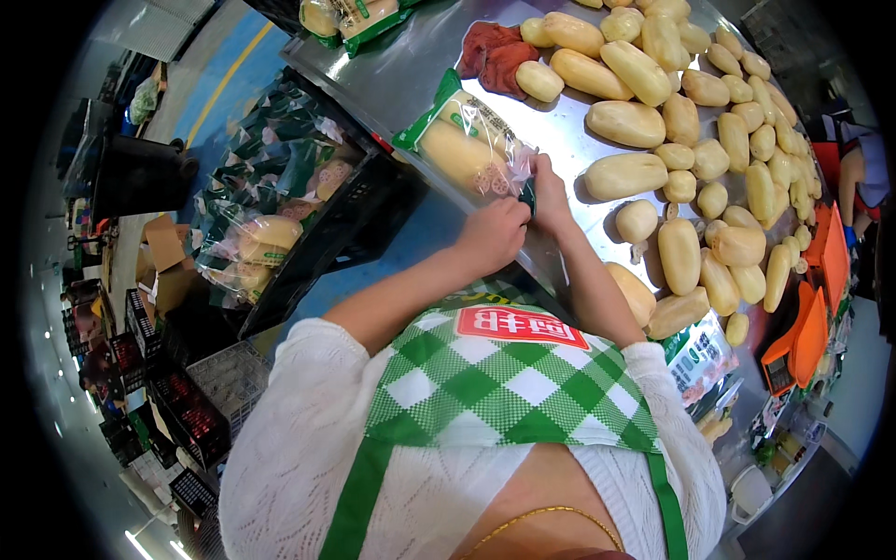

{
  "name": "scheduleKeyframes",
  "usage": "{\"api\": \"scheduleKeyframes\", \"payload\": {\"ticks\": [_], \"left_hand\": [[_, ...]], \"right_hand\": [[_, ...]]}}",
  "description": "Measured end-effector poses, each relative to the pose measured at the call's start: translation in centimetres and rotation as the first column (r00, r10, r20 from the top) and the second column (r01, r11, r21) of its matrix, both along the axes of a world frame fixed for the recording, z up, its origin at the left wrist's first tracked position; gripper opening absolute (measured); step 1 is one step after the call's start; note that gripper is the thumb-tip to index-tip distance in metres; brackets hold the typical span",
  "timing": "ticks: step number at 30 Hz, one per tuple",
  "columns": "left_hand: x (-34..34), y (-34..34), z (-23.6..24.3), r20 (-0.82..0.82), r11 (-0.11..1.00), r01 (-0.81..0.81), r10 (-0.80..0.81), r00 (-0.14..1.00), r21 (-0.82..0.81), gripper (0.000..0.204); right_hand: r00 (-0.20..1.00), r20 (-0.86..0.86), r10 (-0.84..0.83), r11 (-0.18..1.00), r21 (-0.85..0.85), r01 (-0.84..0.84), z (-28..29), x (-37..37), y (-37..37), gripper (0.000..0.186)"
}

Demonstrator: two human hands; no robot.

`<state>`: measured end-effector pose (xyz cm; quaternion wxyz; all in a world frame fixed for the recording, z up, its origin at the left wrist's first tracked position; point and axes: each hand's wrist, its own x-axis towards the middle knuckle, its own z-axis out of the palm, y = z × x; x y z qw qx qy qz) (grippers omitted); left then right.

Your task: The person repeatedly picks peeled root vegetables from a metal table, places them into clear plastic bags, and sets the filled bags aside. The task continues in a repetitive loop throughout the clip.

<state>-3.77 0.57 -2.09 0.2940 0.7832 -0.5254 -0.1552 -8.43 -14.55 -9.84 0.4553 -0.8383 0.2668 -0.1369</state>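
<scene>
A clear plastic bag of lotus root (459,149) with green printed edges lies on the left side of the steel table, tilted. My left hand (495,233) is closed at the bag's near end. Beside it, my right hand (549,193) closes on the gathered plastic at that same end; its fingertips are partly hidden. Loose pale peeled lotus roots (679,254) spread over the table to the right of my hands. The nearest ones sit beside my right forearm.
Left of the table stands a black crate (359,201) full of filled bags (271,238). More bags (359,19) rest at the table's far left. A reddish-brown cloth (495,58) lies beyond my bag. Orange trays (807,341) stand at the right; another person's arm (851,182) shows past them.
</scene>
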Motion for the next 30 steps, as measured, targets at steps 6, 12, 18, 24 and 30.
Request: {"api": "scheduleKeyframes", "payload": {"ticks": [6, 12, 18, 24, 30], "left_hand": [[2.3, 2.9, 1.2, 0.175, 0.988, 0.003, 0.025, 0.984, -0.156, 0.041], [2.7, 2.6, -0.1, 0.395, 0.988, 0.081, -0.024, 0.918, -0.129, 0.050], [2.1, 2.8, -1.2, 0.397, 0.990, 0.120, -0.080, 0.914, -0.078, 0.053], [2.7, 4.0, -0.3, 0.306, 0.978, 0.025, 0.041, 0.951, -0.207, 0.071], [4.2, 5.0, 3.8, -0.049, 0.779, -0.230, 0.249, 0.967, -0.584, 0.075]], "right_hand": [[0.934, -0.063, -0.353, 0.739, 0.594, 0.319, 6.8, -4.8, -3.8, 0.011], [0.980, 0.064, -0.191, 0.919, -0.338, 0.201, 9.6, -2.9, -3.8, 0.028], [0.874, -0.485, 0.030, 0.951, -0.255, -0.174, 8.9, 0.7, -4.9, 0.031], [0.992, -0.037, 0.119, 0.824, 0.561, -0.078, 12.0, 1.0, -4.6, 0.030], [0.965, 0.261, 0.029, 0.547, 0.804, -0.234, 20.3, 3.9, -1.6, 0.020]]}}
